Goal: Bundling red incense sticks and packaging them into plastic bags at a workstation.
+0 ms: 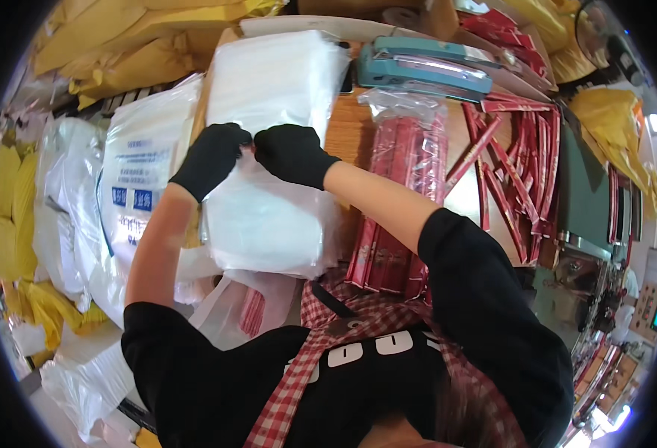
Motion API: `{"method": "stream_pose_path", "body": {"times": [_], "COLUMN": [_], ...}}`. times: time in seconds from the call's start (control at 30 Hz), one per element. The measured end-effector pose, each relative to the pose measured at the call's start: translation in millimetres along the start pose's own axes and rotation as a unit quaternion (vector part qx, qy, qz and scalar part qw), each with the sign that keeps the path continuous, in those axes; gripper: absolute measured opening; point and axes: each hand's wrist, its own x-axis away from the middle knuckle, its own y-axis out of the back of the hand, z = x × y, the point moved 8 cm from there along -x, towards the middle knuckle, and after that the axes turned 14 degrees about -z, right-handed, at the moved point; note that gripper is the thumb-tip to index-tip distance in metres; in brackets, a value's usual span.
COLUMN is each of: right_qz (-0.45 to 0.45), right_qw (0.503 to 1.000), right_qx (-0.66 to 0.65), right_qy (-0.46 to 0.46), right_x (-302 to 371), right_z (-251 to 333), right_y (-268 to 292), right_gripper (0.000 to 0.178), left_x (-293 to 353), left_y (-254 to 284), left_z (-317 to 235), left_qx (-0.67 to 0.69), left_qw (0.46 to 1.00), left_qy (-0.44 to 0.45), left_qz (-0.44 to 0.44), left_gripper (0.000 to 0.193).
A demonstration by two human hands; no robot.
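Observation:
Both my hands wear black gloves and meet close together over a thick stack of clear plastic bags (276, 78). My left hand (213, 158) is closed, with its fingertips pinched on a clear plastic bag (268, 224). The fingers of my right hand (292, 154) are curled on the same bag just to the right. The bag hangs toward me below the hands, over the near part of the stack. What lies exactly between the fingertips is mostly hidden. To the right of the bags lies a clear-wrapped bundle of long red packets (407, 160).
Loose narrow red packets (518, 164) lie in a shallow tray on the right. A teal hand sealer (425, 66) stands at the back. White printed plastic bags (138, 164) flank the stack on the left, with yellow sacks (7, 209) farther out.

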Motion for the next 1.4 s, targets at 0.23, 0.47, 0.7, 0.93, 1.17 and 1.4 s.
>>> {"method": "stream_pose_path", "body": {"times": [0.23,0.47,0.7,0.93,1.17,1.4], "right_qz": [-0.019,-0.095,-0.039,-0.145,-0.243,-0.486], "right_qw": [0.999,0.975,0.927,0.943,0.966,0.719], "right_qx": [-0.002,-0.196,-0.343,-0.270,-0.084,0.371], "right_qy": [-0.050,-0.039,-0.147,-0.129,0.034,-0.330], "right_x": [64,-23,-3,16,115,504], "right_z": [-60,-10,3,-23,-15,-189], "right_y": [26,10,-4,-6,121,398], "right_gripper": [0.021,0.030,0.031,0.021,0.020,0.030], "left_x": [56,2,44,22,32,39], "left_y": [65,27,5,9,-23,-18], "left_z": [125,-41,23,-19,37,68], "left_qx": [-0.179,0.031,0.098,0.130,-0.040,-0.151], "left_qw": [0.949,0.969,0.937,0.933,0.960,0.941], "left_qy": [0.145,0.038,0.241,0.107,0.088,0.153], "left_qz": [-0.215,-0.241,-0.232,-0.317,-0.263,-0.263], "left_gripper": [0.012,0.012,0.027,0.021,0.024,0.034]}}
